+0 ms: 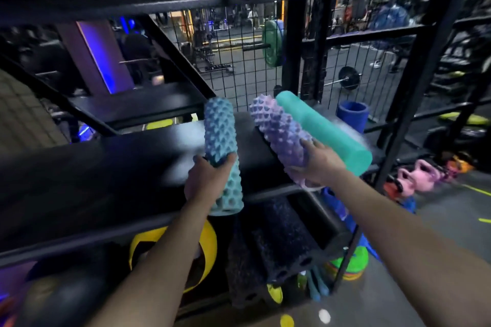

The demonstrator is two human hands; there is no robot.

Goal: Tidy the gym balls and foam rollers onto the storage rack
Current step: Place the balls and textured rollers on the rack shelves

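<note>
Nearest the camera, two bare forearms reach forward over the lower part of a black storage rack (414, 93). Below them, on the rack's lower level, lie a yellow and black gym ball (206, 244) at the left and two dark speckled foam rollers (276, 244) side by side at the right, their hollow ends facing near.

The left hand (206, 180) holds a knobbed light blue foam roller (221, 151) around its middle, fingers (228, 160) curled shut about it; the roller stands almost upright, its lower end in front of the near edge of the black middle shelf (106, 164). Whether it touches the shelf, I cannot tell.

The right hand (320, 163) grips a knobbed purple foam roller (281, 135) near its near end, with the fingers wrapped around it. This roller slants away to the left over the right part of the shelf. Just beside it on the right, apparently touching along its length, lies a smooth teal foam roller (324, 130), slanted the same way.

Farther back on the right a short dark blue roller (353, 115) stands upright near the wire mesh back panel (239, 61). On the floor to the right sit pink kettlebells (422, 175), blurred. Beyond the mesh, a green weight plate (272, 44) shows in the gym.
</note>
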